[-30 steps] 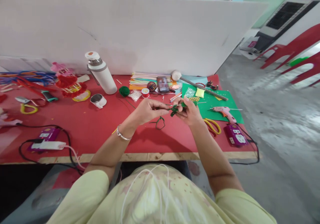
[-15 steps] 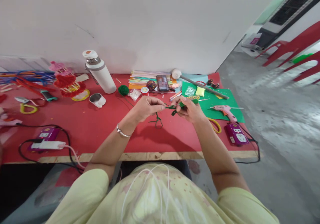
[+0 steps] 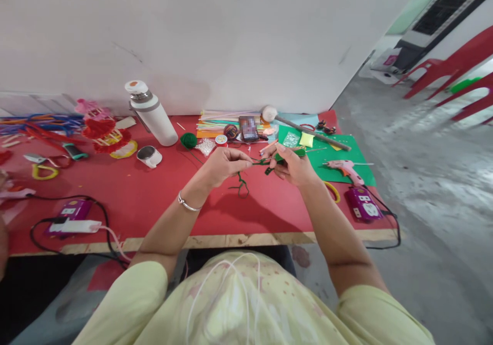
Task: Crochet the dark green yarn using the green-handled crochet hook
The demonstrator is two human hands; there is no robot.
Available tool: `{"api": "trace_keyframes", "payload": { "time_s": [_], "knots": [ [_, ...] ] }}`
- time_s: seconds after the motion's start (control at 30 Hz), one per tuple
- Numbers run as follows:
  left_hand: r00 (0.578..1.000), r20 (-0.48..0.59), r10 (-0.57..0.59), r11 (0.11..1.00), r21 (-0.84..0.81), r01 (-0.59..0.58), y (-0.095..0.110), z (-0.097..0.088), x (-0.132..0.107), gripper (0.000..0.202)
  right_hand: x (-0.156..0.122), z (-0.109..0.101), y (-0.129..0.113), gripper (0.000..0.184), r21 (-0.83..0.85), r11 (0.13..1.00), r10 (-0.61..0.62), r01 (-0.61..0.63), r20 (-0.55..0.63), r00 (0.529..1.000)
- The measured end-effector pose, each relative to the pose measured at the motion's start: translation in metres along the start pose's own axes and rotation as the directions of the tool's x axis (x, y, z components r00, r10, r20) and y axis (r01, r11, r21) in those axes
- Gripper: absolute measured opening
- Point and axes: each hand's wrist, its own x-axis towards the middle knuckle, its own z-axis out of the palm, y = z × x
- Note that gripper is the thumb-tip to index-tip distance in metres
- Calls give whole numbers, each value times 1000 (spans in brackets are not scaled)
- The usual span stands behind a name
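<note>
— Gripping what, up close?
— Pinching a green pipe cleaner piece (image 3: 265,163) at both ends: left hand (image 3: 223,164) with fingertips closed on the thin end, right hand (image 3: 295,168) clamped around the thicker, leafy end
— Lying which way?
— Runs nearly level, left to right, across the small gap between the two grips; trails a loose dark tail (image 3: 241,185) down from the left pinch toward the red table (image 3: 154,206), touching it or not, cannot tell
— Nearer which hand?
— Shared by both, with more bulk at the right grip; hovers over the table, well back from the front edge
— And beyond?
— Just right of the right wrist, yellow scissors (image 3: 334,191) and a purple power strip (image 3: 362,205); further back, a pink glue gun (image 3: 344,168) on a green sheet (image 3: 339,155); off to the left, a green yarn ball (image 3: 188,140) and a white bottle (image 3: 150,114), backed by a white partition (image 3: 231,52)
</note>
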Motion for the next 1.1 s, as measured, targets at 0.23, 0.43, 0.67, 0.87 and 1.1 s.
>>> {"api": "trace_keyframes", "payload": {
  "time_s": [0.23,0.43,0.67,0.87,1.1],
  "knots": [
    [999,-4,-43,997,-71,43,-1,3,-2,21,1,8,3,47,38,999,-21,22,-39,999],
    [997,7,-72,987,-145,72,-2,5,-3,23,1,13,4,46,73,997,-23,29,-77,997],
    [990,3,-143,971,-192,141,2,4,-4,20,2,11,4,48,55,998,-8,13,-97,995],
    [981,41,-190,951,-239,194,4,3,-5,20,2,11,3,49,50,999,14,-9,-100,995],
    [974,94,-207,935,-275,226,4,2,-6,19,2,3,7,42,45,999,0,2,-34,999]
  ]
}}
